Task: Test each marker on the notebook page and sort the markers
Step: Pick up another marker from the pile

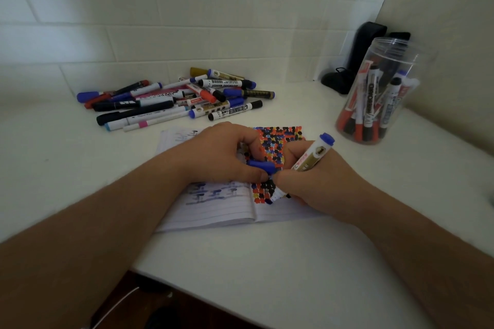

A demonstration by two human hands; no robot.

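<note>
right hand (318,184) grips 1 marker (311,157) | left hand (222,152) pinches 1 cap (262,166)

Both forearms reach in from below, meeting at centre; the left hand (222,152) curls its fingers, pinching at thumb and fingertips, while the right hand (318,179) closes in a writing grip

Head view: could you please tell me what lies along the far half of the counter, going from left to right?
Marker pile → black pouch → clear jar of markers.
</note>
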